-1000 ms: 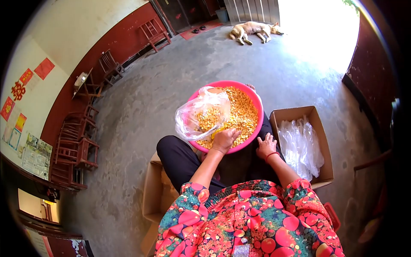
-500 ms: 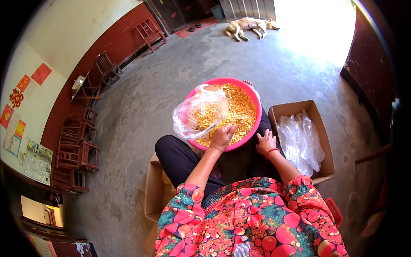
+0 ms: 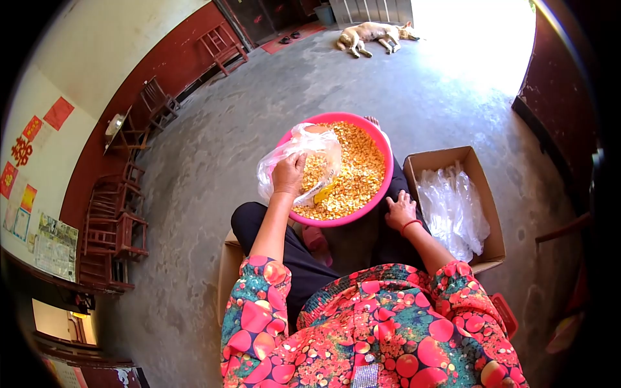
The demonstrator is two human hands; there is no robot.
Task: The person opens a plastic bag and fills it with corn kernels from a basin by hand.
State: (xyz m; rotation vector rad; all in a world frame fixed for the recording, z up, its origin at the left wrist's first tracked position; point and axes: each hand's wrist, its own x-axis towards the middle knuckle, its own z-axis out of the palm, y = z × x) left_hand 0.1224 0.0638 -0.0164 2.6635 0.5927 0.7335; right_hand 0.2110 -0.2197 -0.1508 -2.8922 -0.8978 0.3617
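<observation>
A pink basin (image 3: 390, 161) full of yellow corn kernels (image 3: 362, 169) sits between my knees. In its left side lies a clear plastic bag (image 3: 268, 169) with its mouth open and kernels inside. My left hand (image 3: 289, 174) pinches the bag's near rim, its fingertips partly hidden. Among the kernels beside the bag's mouth shows a bright yellow object (image 3: 323, 194), too small to name. My right hand (image 3: 402, 211) rests on my right knee with its fingers apart and nothing in them.
An open cardboard box (image 3: 495, 223) holding crumpled clear plastic bags (image 3: 453, 210) stands at my right. Another box (image 3: 228, 262) is partly hidden by my left leg. A dog (image 3: 375, 35) lies on the concrete floor ahead. Wooden chairs (image 3: 116, 220) line the left wall.
My left hand has moved left and up from the kernels near the yellow object to the plastic bag's rim. My right hand has stayed on the knee.
</observation>
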